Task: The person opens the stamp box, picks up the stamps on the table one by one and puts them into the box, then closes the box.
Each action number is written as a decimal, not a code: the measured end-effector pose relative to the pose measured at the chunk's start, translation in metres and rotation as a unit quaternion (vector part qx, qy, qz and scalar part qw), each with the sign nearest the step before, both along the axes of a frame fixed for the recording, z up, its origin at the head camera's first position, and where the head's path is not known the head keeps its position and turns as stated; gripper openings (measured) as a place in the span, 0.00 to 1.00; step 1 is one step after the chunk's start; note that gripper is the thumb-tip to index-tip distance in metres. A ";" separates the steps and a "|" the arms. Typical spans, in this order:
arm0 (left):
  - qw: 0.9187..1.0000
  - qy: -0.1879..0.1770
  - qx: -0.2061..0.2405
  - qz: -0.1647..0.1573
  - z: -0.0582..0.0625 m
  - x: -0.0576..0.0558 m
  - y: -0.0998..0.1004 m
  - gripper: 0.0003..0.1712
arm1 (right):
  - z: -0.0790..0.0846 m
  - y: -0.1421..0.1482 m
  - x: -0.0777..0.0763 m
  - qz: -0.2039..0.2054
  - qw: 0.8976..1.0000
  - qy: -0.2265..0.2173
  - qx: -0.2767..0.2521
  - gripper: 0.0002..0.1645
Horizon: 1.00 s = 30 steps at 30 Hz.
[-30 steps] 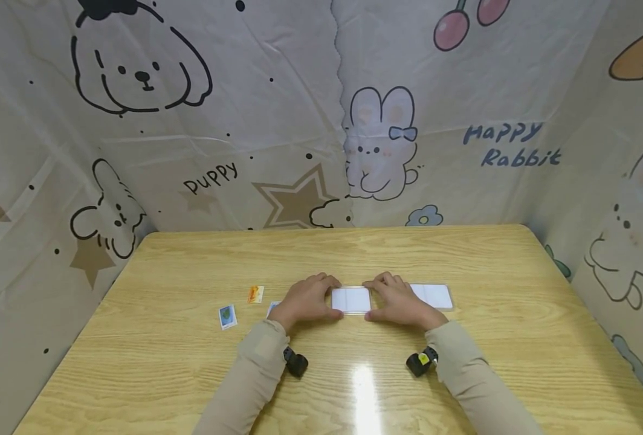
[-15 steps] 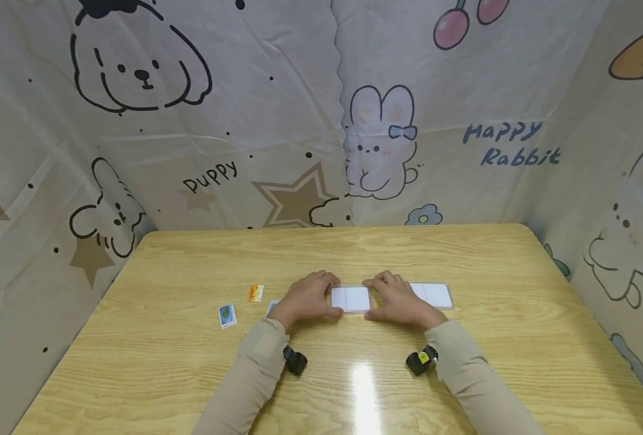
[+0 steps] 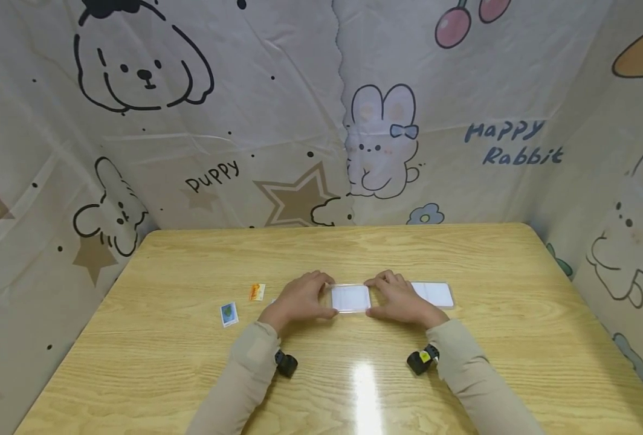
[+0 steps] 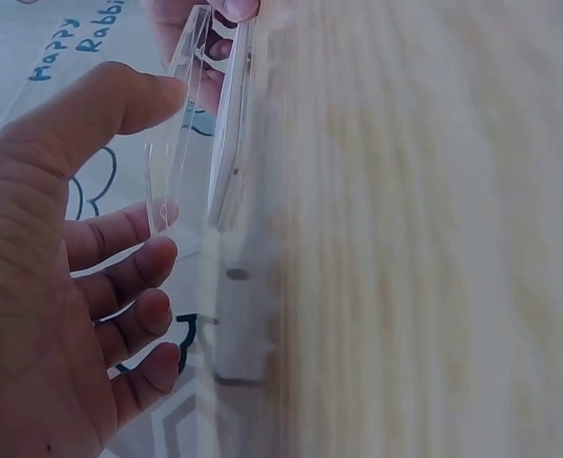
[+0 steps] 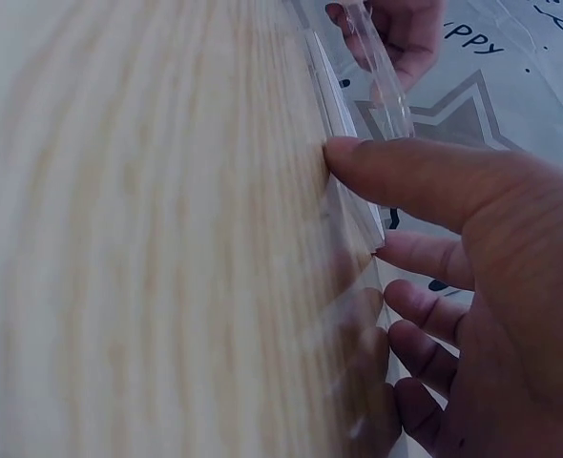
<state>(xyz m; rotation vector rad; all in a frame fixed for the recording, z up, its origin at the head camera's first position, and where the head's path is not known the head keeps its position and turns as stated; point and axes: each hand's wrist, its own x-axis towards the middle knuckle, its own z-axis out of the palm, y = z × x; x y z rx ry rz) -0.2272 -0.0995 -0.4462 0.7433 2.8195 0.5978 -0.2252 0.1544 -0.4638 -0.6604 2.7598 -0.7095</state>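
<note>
In the head view a small clear plastic case [image 3: 350,298] with a white inside lies mid-table between both hands. My left hand [image 3: 302,297] pinches its transparent lid [image 4: 172,143] by the edges, thumb on the near side and a finger on the far side. The left wrist view has this lid tilted up, with a gap between it and the white-filled base [image 4: 232,134]. My right hand [image 3: 400,299] grips the other end of the case, thumb and index finger at the base's edges in the right wrist view. The right hand's remaining fingers are curled close to the tabletop.
A second clear case with a white inside [image 3: 436,295] lies right of the right hand, partly hidden by it. Left of the left hand are a blue picture card [image 3: 229,314] and an orange one [image 3: 257,292]. A patterned cloth [image 3: 289,121] hangs behind the wooden table [image 3: 202,374].
My left hand has shifted slightly left, and the clear lid has lifted off the white inside. The left hand now covers more of a third card. The right hand stays almost where it was.
</note>
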 end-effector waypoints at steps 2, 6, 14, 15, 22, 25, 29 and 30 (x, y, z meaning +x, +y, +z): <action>1.000 0.001 0.004 -0.002 0.003 0.004 -0.001 0.36 | 0.000 0.000 0.000 -0.001 1.000 0.000 -0.002 0.38; 1.000 -0.004 0.011 -0.011 0.006 0.012 -0.002 0.35 | 0.000 0.001 -0.001 0.000 1.000 -0.002 -0.005 0.38; 0.999 -0.011 0.021 -0.030 0.008 0.031 -0.002 0.34 | -0.002 0.000 -0.001 0.002 1.000 -0.003 -0.007 0.37; 0.999 -0.013 0.021 -0.034 0.008 0.034 -0.003 0.34 | -0.003 0.000 -0.001 0.003 1.000 -0.005 -0.007 0.37; 0.999 -0.004 0.012 -0.051 0.006 0.050 -0.003 0.35 | -0.005 -0.003 0.001 0.005 1.000 0.008 -0.001 0.37; 0.998 0.005 0.008 -0.058 0.006 0.055 -0.002 0.35 | -0.002 -0.003 0.001 0.002 1.000 0.011 -0.001 0.37; 0.998 0.010 -0.002 -0.065 0.005 0.063 -0.001 0.35 | -0.001 -0.002 0.001 -0.004 1.000 0.002 -0.003 0.38; 0.998 0.013 -0.006 -0.067 0.005 0.065 -0.001 0.35 | -0.001 -0.002 0.002 -0.004 1.000 0.001 -0.003 0.38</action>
